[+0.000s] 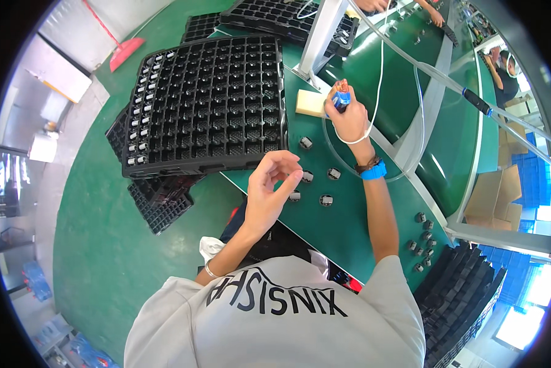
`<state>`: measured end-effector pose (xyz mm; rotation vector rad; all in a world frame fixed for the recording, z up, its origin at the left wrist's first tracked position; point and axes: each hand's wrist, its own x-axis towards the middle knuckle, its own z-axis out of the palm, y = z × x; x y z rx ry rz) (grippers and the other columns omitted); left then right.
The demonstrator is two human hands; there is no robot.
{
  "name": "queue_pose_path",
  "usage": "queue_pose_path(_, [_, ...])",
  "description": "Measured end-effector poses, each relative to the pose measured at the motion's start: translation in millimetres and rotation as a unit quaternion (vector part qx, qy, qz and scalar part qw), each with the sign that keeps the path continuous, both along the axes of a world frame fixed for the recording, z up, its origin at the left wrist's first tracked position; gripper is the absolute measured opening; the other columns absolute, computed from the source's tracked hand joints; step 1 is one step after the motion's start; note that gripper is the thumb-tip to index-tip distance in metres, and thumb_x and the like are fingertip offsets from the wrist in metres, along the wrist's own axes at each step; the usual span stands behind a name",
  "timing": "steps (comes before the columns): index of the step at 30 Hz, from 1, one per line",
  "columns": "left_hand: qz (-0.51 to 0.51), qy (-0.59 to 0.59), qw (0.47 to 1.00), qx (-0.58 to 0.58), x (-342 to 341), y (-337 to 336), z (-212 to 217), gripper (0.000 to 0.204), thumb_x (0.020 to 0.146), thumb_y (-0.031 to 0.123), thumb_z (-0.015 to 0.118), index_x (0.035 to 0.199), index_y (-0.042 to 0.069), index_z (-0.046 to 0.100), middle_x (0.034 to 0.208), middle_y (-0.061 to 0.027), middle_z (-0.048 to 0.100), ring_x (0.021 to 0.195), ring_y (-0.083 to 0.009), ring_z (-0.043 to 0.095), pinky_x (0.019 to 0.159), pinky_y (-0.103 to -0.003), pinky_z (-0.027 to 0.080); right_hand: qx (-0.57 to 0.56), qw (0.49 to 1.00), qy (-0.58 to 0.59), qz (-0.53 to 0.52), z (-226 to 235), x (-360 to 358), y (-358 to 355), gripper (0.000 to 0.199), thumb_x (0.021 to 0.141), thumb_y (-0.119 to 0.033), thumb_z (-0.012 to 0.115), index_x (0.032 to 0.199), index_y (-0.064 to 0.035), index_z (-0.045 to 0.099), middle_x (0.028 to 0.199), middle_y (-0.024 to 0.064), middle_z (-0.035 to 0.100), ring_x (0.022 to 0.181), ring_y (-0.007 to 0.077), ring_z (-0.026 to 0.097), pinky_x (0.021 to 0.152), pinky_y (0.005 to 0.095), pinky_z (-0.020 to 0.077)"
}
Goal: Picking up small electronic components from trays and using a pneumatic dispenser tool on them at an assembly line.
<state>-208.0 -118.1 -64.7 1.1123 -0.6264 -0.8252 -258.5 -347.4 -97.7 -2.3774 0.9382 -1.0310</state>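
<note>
The right hand (349,119) is gripping a small blue and orange tool (341,97) upright beside the sponge (309,103) (probably for dabbing). The left hand (269,190) is hovering, fingers loosely curled and seemingly holding nothing, over small round parts (315,184) near the table's (343,227) front edge, beside the black tray (208,104).

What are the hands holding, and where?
The right hand grips a small blue-and-orange tool around its body. The left hand looks empty, fingers curled.

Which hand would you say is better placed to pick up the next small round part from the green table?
Probably the left hand: it is empty, open, right beside the small round parts. The right hand grips a blue-tipped tool.
</note>
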Motion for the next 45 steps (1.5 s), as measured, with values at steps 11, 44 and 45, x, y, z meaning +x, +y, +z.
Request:
queue_pose_path(11, [-0.013, 0.005, 1.0, -0.011, -9.8, -1.2, -3.3, 0.015, 0.083, 0.004, 0.058, 0.098, 0.002, 0.054, 0.088, -0.0017, 0.057, 0.076, -0.0063, 0.053, 0.063, -0.019, 0.042, 0.029, 0.999, 0.026, -0.006, 5.7, -3.5, 7.6, 0.03, 0.074, -0.026, 0.062, 0.09, -0.0025, 0.054, 0.063, 0.0181, 0.058, 0.06, 0.0368, 0.058, 0.054, 0.0402, 0.0458])
queue_pose_path(44, [-0.119, 0.0, 0.993, -0.015, 17.9, -32.6, 21.6, 0.028, 0.08, -0.004, 0.058, 0.107, -0.001, 0.054, 0.092, -0.0007, 0.057, 0.078, -0.0054, 0.053, 0.071, -0.018, 0.045, 0.464, 0.805, -0.201, 0.311, 75.7, -51.3, 48.6, 0.038, 0.082, -0.029, 0.051, 0.107, -0.0007, 0.047, 0.088, 0.008, 0.056, 0.079, 0.0225, 0.061, 0.068, 0.029, 0.0477])
queue_pose_path(45, [-0.137, 0.002, 0.991, -0.012, 11.0, -32.0, 20.0, 0.028, 0.08, -0.004, 0.058, 0.107, -0.001, 0.054, 0.092, -0.0007, 0.057, 0.078, -0.0054, 0.053, 0.071, -0.018, 0.045, 0.474, 0.81, -0.204, 0.279, 80.1, -58.5, 40.3, 0.039, 0.082, -0.033, 0.051, 0.105, -0.0011, 0.047, 0.089, 0.0101, 0.056, 0.08, 0.0234, 0.061, 0.071, 0.0285, 0.0468])
